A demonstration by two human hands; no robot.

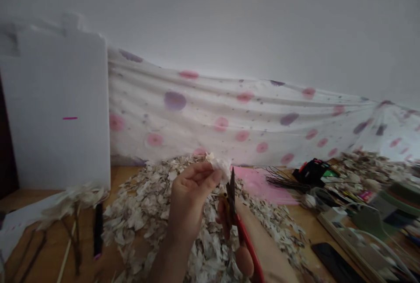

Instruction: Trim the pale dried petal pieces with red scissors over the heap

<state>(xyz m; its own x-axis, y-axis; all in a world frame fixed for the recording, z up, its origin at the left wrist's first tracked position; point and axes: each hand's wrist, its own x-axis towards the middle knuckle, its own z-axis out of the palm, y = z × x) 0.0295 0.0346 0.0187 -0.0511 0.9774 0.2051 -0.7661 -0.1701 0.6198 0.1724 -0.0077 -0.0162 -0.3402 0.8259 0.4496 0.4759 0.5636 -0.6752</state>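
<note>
My left hand pinches a small white, papery piece between thumb and fingers, above a large heap of pale scraps. In my right hand is a pair of scissors with red handles and dark blades, pointing up. The blades are slightly apart, close beside the right edge of the white piece; I cannot tell whether they touch it. A small yellowish part shows by the right fingers, too blurred to name.
A white board stands at left, with dried stems before it. Spotted cloth hangs behind. Rightward lie a pink sheet, dark thin wires, a black phone, a power strip and more scraps.
</note>
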